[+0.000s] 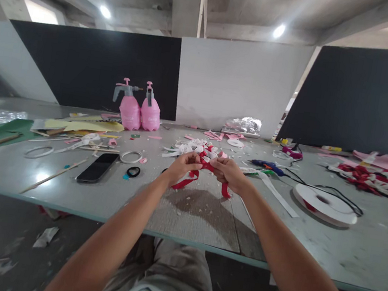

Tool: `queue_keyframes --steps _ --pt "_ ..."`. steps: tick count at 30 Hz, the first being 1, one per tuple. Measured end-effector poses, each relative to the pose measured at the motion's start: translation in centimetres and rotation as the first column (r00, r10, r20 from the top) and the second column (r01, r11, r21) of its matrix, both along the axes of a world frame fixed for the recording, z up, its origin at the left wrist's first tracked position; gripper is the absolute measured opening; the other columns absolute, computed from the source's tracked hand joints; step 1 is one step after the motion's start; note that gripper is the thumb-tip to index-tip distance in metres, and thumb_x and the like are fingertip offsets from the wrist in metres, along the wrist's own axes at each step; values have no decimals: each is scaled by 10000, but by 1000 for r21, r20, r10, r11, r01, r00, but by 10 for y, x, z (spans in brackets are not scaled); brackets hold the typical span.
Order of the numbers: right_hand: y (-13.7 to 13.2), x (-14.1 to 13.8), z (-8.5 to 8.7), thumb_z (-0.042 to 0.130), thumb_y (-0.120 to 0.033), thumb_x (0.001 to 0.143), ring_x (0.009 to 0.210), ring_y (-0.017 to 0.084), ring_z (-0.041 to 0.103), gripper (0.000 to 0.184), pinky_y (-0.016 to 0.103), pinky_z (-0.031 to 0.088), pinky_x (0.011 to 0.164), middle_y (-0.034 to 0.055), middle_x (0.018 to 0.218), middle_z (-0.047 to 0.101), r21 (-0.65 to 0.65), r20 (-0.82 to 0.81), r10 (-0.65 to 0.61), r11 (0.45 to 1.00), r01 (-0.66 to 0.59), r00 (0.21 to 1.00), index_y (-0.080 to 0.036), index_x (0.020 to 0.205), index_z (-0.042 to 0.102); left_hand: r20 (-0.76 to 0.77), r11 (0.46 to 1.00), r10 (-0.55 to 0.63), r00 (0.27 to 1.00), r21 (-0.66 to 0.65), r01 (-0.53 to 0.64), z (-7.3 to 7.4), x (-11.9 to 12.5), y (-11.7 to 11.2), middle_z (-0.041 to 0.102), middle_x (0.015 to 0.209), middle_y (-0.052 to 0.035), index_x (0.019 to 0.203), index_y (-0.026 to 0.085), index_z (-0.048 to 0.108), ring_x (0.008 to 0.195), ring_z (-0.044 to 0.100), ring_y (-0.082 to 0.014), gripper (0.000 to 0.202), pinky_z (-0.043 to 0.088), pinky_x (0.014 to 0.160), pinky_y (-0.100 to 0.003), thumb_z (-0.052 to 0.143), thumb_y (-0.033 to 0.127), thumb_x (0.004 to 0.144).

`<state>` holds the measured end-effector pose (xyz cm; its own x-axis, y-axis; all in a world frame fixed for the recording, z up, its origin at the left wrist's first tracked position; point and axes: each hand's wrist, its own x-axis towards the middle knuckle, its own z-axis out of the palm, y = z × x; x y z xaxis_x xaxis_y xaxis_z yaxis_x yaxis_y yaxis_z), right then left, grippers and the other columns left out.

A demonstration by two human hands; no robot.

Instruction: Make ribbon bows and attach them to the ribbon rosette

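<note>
Both my hands are raised over the middle of the grey table point(63, 189), pinching a folded red ribbon point(206, 165) between them. My left hand point(183, 166) is closed on the ribbon's left end, and a red loop hangs below it. My right hand point(227, 172) is closed on the right end, with a red tail dangling under it. Just behind my hands lies a heap of white and red ribbon pieces point(193, 147).
A black phone point(98, 167), white rings point(131, 156) and wooden sticks lie to the left. Two pink spray bottles point(140, 108) stand at the back. A white ribbon spool point(324, 204), a blue glue gun point(267, 165) with cable and red-white ribbon piles point(374, 180) are to the right.
</note>
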<state>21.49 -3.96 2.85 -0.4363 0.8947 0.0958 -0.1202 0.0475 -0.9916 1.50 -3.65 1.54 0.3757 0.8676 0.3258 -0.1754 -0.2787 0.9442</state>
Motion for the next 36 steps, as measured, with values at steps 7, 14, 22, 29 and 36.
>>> queue_keyframes --steps 7,14,22,29,36 --pt "1 11 9 758 -451 731 405 26 151 412 197 74 389 -103 478 315 -2 -157 34 999 -35 987 -196 671 440 -161 994 -112 981 -1 113 18 11 2 424 575 30 720 133 612 533 358 -76 399 287 543 -238 626 517 826" --pt "-1 24 23 728 -459 752 420 42 212 399 200 133 363 -69 542 370 -74 -315 10 997 -36 949 -188 651 453 65 999 -45 997 16 44 35 31 20 592 688 -1 699 150 630 648 558 -108 300 409 645 -235 727 431 744" --pt "-4 26 23 734 -473 714 780 156 579 386 203 353 451 29 829 634 7 -510 -124 989 148 851 -204 644 466 544 931 124 830 -354 93 22 51 23 639 666 -24 652 160 561 684 633 -142 222 500 708 -287 653 324 770" --pt "-2 7 10 716 -594 716 426 58 273 470 205 255 353 -48 603 478 -29 -489 -209 974 224 847 -213 661 446 553 958 123 824 -282 46 6 46 16 701 953 -95 798 169 625 1024 659 -226 258 524 829 -351 593 424 810" --pt "1 -2 1 708 -566 748 384 33 218 407 187 175 305 -39 619 513 -18 -399 -236 968 249 886 -206 738 520 552 959 142 822 -283 25 5 44 20 561 673 -13 663 183 492 719 627 -149 320 524 752 -318 590 429 842"
